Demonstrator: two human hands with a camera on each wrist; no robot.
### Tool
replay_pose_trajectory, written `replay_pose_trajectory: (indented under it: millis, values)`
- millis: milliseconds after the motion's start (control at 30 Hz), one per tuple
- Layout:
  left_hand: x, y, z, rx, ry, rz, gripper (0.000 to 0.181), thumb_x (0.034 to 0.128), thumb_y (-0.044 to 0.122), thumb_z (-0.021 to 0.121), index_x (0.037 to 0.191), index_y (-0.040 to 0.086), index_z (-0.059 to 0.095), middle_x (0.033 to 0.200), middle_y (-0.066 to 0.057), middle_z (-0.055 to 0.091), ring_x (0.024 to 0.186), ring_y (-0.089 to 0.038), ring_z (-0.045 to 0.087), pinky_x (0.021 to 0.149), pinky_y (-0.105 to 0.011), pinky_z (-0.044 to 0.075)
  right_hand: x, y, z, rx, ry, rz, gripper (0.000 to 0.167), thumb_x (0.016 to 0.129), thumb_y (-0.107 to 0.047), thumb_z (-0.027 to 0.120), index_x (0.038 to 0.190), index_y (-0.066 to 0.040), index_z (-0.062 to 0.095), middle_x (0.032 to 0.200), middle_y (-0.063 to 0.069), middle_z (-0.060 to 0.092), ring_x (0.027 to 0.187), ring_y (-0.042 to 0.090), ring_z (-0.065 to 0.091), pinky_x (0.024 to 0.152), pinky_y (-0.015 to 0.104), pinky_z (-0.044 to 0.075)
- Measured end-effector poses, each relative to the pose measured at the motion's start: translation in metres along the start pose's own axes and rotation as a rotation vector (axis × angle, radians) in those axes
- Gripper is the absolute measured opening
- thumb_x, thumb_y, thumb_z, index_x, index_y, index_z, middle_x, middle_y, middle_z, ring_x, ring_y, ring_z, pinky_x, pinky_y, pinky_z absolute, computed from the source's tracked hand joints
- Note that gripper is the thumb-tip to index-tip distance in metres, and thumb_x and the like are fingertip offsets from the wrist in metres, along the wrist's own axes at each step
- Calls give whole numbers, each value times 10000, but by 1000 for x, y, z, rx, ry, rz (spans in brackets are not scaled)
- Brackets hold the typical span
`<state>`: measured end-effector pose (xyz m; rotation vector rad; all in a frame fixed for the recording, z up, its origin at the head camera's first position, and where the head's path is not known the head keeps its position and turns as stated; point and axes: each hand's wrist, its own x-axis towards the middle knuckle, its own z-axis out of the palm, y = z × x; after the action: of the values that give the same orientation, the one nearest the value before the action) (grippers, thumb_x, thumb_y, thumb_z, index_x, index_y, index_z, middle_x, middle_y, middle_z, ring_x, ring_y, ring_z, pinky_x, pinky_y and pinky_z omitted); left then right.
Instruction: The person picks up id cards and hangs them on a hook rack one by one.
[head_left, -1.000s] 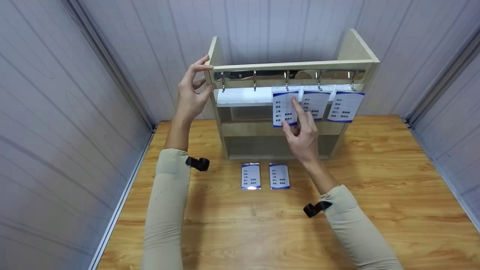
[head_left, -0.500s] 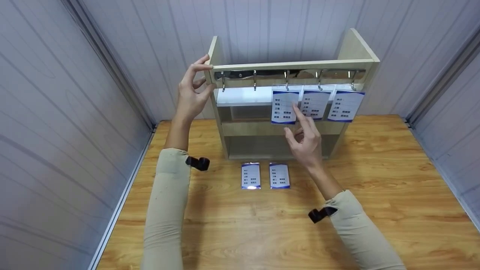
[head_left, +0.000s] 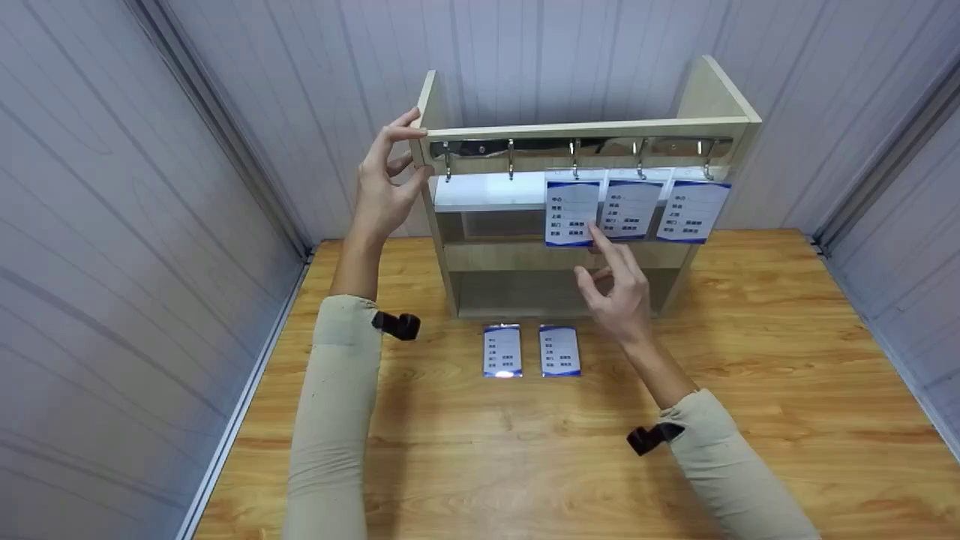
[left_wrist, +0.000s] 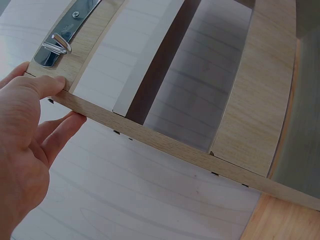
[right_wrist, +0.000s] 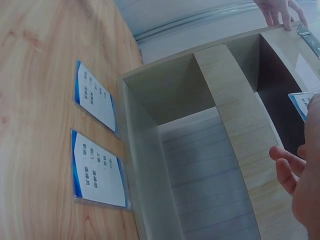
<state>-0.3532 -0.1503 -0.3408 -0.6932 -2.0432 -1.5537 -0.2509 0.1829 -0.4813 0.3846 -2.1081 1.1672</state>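
My left hand (head_left: 385,184) grips the upper left corner of the pale wooden shelf unit (head_left: 495,258); in the left wrist view its thumb and fingers (left_wrist: 64,136) clasp the side board. A clear-sleeved white and blue name badge (head_left: 571,204) hangs from the middle hook (head_left: 575,159) of a metal rail. The index finger of my right hand (head_left: 622,292) is at the badge's lower right corner, contact hard to tell, while the thumb stands apart from it. To the right, a second badge (head_left: 634,208) and a third badge (head_left: 694,213) hang on hooks.
Two more badges, a left one (head_left: 502,351) and a right one (head_left: 559,351), lie flat on the wood-grain surface (head_left: 480,450) before the shelf. The two leftmost hooks carry nothing. Panelled walls (head_left: 862,112) stand behind and at both sides.
My right hand has drawn down and slightly right, its thumb leaving the middle badge's lower edge. That badge has settled straighter on its hook. My left hand has stayed put.
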Motion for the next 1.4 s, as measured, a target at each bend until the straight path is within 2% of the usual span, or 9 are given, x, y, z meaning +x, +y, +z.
replay_pose_trajectory:
  millis: [67, 300, 533, 867, 1000, 1133, 1200, 1267, 1400]
  values:
    - [0, 0, 0, 0, -2, 4, 407, 980, -115, 715, 1371, -25, 651, 1731, -137, 558, 1592, -285, 559, 1244, -503, 601, -2, 1, -1, 0, -11, -4, 627, 1024, -79, 756, 1628, -77, 586, 1301, 246, 725, 868, 352, 746, 773, 465, 704]
    - [-1, -1, 0, -5, 0, -3, 392, 983, -113, 716, 1355, -5, 660, 1730, -126, 561, 1612, -286, 538, 1263, -519, 583, -13, 7, -4, -30, -26, -26, 632, 1015, -93, 762, 1625, -108, 599, 1260, 254, 727, 844, 324, 737, 766, 361, 681]
    - [0, -1, 0, -7, 6, -1, 408, 970, -126, 717, 1360, -20, 656, 1726, -127, 567, 1597, -292, 559, 1253, -488, 594, -24, 15, -8, -35, -38, -27, 621, 1005, -64, 775, 1605, -89, 618, 1251, 240, 735, 771, 322, 737, 710, 87, 548]
    - [0, -1, 1, -6, 1, 2, 403, 984, -116, 716, 1371, -23, 653, 1730, -129, 561, 1599, -302, 560, 1251, -502, 594, -37, 24, -19, -63, -68, -9, 626, 987, -68, 802, 1589, -89, 632, 1259, 228, 743, 777, 345, 754, 717, 46, 506]
    - [-1, -2, 1, -3, -10, 3, 410, 993, -115, 714, 1385, -19, 644, 1746, -128, 542, 1601, -293, 555, 1259, -508, 586, -40, 23, -25, -34, -113, 42, 644, 978, -63, 819, 1592, -84, 628, 1276, 231, 740, 812, 335, 767, 706, 90, 552]
    - [-2, -2, 1, 1, -15, 5, 415, 997, -112, 712, 1394, -16, 640, 1753, -130, 533, 1595, -282, 554, 1263, -497, 583, -41, 18, -31, 19, -192, 150, 700, 962, -83, 853, 1618, -109, 609, 1355, 232, 700, 968, 400, 784, 725, 136, 615]
    - [-2, -1, 0, 0, -13, 6, 416, 995, -114, 714, 1393, -17, 641, 1750, -134, 535, 1593, -282, 552, 1267, -500, 581, -42, 16, -33, 17, -233, 200, 733, 955, -120, 874, 1634, -141, 597, 1407, 221, 680, 1077, 426, 780, 796, 205, 658]
    - [-2, -1, 0, -4, -9, 4, 416, 991, -117, 716, 1388, -17, 644, 1746, -134, 541, 1596, -283, 550, 1270, -508, 577, -44, 15, -34, 3, -267, 233, 762, 944, -150, 893, 1643, -157, 590, 1449, 230, 668, 1176, 437, 753, 931, 327, 683]
    - [-1, 0, 0, -12, -6, -2, 406, 987, -122, 712, 1375, -18, 647, 1738, -130, 551, 1607, -287, 547, 1274, -506, 574, -47, 16, -32, -30, -315, 272, 811, 924, -210, 918, 1656, -164, 573, 1494, 254, 650, 1276, 421, 686, 1137, 583, 591]
